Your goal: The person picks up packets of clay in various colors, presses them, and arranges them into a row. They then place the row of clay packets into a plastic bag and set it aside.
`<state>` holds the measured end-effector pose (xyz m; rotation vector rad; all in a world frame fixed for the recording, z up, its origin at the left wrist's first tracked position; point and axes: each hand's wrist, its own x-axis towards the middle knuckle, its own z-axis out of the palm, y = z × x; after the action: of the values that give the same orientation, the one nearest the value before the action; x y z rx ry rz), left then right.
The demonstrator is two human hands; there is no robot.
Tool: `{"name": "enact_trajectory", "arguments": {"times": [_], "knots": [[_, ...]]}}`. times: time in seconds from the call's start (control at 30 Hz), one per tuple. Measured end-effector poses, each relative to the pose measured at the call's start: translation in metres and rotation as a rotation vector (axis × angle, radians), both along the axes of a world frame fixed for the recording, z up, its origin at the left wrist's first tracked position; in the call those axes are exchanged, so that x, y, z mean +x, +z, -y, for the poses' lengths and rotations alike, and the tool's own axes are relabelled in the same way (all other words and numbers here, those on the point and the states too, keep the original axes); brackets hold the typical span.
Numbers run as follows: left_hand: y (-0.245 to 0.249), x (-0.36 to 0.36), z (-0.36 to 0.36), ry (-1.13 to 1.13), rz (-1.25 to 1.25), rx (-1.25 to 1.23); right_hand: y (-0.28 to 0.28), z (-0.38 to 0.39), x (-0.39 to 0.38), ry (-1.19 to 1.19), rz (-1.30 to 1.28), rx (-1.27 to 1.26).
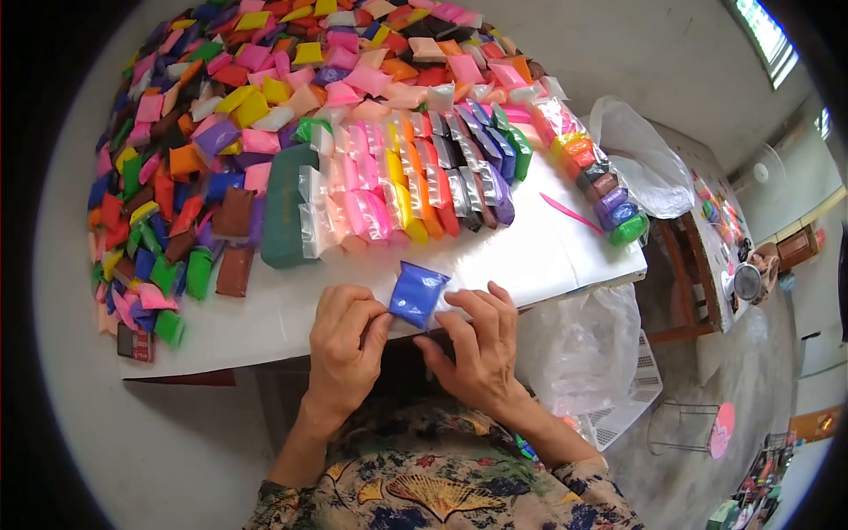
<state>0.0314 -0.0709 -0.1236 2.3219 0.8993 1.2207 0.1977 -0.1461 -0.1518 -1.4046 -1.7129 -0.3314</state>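
Table: white table, bare at its right end;
Heap: loose clay packets in many colours, piled far left;
Rows: sealed packet strips side by side, touching a dark green block;
Stick: pink stick, lying alone;
Bags: clear plastic bag at the far corner; second bag below the table edge

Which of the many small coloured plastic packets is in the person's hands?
The blue plastic packet, pinched between left hand and right hand beside the white table; all other packets lie on it untouched.
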Motion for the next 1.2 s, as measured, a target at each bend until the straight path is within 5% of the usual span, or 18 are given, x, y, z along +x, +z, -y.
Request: {"name": "enact_trajectory", "arguments": {"times": [0.77,0.87,1.0,1.2], "knots": [[-0.015,0.007,0.005,-0.137,-0.137,0.303,0.014,-0.001,0.015,0.0,0.129,-0.054],[-0.018,0.015,0.01,-0.119,-0.026,0.44,0.019,0.01,0.022,0.124,-0.29,-0.181],[0.001,0.027,0.011,-0.235,-0.026,0.558,0.038,0.016,0.028,0.246,-1.161,-0.447],[0.008,0.016,0.002,-0.131,-0.044,0.487,0.043,0.018,0.065,0.17,-1.121,-0.408]]}}
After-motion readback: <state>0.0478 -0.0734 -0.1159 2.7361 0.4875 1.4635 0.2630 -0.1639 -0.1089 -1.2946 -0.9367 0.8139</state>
